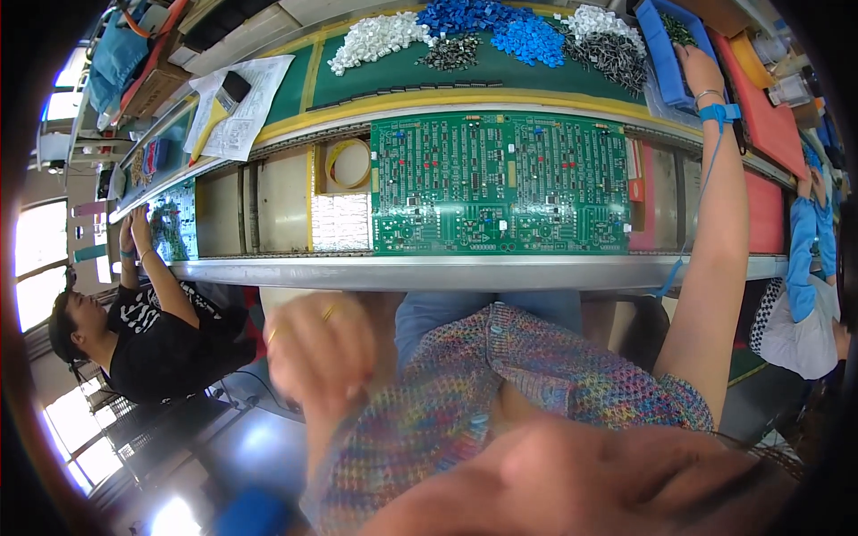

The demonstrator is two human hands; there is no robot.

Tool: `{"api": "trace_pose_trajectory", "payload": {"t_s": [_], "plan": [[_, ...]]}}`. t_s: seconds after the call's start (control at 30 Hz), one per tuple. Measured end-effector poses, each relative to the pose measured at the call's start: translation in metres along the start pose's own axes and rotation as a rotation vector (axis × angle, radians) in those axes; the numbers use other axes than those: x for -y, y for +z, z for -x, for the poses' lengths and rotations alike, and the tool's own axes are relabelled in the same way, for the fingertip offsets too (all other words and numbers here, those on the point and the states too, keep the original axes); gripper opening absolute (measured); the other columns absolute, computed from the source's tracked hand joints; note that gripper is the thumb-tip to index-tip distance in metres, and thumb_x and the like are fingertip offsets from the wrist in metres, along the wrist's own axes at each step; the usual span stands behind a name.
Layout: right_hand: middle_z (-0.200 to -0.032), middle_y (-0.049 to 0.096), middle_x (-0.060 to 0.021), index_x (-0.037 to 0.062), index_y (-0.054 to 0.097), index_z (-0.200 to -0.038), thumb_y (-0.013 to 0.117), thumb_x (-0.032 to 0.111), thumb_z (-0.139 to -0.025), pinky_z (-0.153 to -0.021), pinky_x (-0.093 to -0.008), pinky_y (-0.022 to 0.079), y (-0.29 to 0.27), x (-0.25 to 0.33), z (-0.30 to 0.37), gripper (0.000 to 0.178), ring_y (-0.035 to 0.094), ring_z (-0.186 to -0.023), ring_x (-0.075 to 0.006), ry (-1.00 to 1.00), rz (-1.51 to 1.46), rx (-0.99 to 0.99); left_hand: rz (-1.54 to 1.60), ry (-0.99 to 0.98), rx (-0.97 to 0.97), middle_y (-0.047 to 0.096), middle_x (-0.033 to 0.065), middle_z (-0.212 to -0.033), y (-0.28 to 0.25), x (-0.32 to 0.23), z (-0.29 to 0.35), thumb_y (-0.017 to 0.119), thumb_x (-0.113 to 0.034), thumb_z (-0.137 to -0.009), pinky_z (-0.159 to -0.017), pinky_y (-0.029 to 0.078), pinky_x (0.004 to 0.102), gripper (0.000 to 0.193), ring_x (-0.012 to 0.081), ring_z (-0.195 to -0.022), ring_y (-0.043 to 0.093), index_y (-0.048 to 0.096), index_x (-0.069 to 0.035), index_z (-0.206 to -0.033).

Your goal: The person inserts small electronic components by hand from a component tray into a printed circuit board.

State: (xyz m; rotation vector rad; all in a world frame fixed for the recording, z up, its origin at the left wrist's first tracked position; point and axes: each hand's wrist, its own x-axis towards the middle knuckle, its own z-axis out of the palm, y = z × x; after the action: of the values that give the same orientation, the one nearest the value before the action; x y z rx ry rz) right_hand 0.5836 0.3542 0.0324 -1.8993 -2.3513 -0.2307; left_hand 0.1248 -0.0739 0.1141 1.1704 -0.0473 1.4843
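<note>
My right hand (pixel 699 70) reaches into a blue bin (pixel 660 55) at the far right that holds small dark and green parts. Its fingertips are hidden among them. A blue wrist strap (pixel 720 113) with a coiled cord circles that wrist. Blurred by motion, my left hand (pixel 322 348) is raised in front of my body, left of centre, apart from the rail. Its fingers look curled in, and anything inside them is hidden. Before me a large green circuit board (pixel 500 183), populated with many small components, lies across the line's two rails.
Piles of white (pixel 380 40), blue (pixel 527 40) and grey-black parts (pixel 608 64) lie on the green shelf behind. A tape roll (pixel 348 163) sits left of the board. Papers (pixel 237 107) lie at far left. A co-worker (pixel 161 313) handles another board there; another person (pixel 800 304) is at right.
</note>
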Motion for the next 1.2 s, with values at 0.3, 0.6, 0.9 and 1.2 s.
{"api": "trace_pose_trajectory", "payload": {"t_s": [0.3,0.6,0.9,1.2], "plan": [[-0.063,0.056,-0.0096,0.0058,0.065,-0.072,0.058,0.028,-0.091,-0.061,-0.0389,0.047,0.031,-0.001,-0.023,0.030,0.053,-0.057,-0.0296,0.197,-0.464,-0.154,0.578,-0.476,-0.663,0.060,0.0114,-0.098,-0.050,0.121,0.014,0.048,-0.014,-0.093,-0.078,0.050,0.0340,0.018,0.0238,-0.087,0.057,0.056,-0.001,-0.103],[-0.083,0.061,-0.0003,0.0026,0.063,-0.095,0.058,0.022,-0.092,-0.059,-0.0254,0.045,-0.102,0.179,0.185,0.020,0.055,-0.069,-0.0076,-0.400,-1.074,0.158,0.903,-0.698,-0.750,0.050,0.0154,-0.133,0.005,0.215,-0.049,0.048,-0.031,-0.096,-0.109,0.034,0.0449,0.045,0.0287,-0.125,0.047,0.047,0.001,-0.129],[-0.085,0.060,-0.0077,0.0089,0.057,-0.083,0.064,0.020,-0.078,-0.068,-0.0369,0.048,-0.074,0.226,0.274,0.014,0.059,-0.081,-0.0272,-0.608,-0.786,-0.208,1.055,-0.621,-0.757,0.057,0.0076,-0.117,0.002,0.222,-0.001,0.034,-0.025,-0.101,-0.096,0.045,0.0367,0.031,0.0197,-0.110,0.055,0.052,-0.005,-0.117],[-0.090,0.062,-0.0045,0.0079,0.066,-0.090,0.068,0.012,-0.072,-0.075,-0.0342,0.047,-0.063,0.222,0.290,0.019,0.059,-0.085,-0.0247,-0.579,-0.830,-0.288,0.934,-0.597,-0.825,0.060,0.0094,-0.109,-0.004,0.228,0.005,0.041,-0.019,-0.100,-0.089,0.051,0.0341,0.028,0.0191,-0.101,0.060,0.052,0.001,-0.116]]}}
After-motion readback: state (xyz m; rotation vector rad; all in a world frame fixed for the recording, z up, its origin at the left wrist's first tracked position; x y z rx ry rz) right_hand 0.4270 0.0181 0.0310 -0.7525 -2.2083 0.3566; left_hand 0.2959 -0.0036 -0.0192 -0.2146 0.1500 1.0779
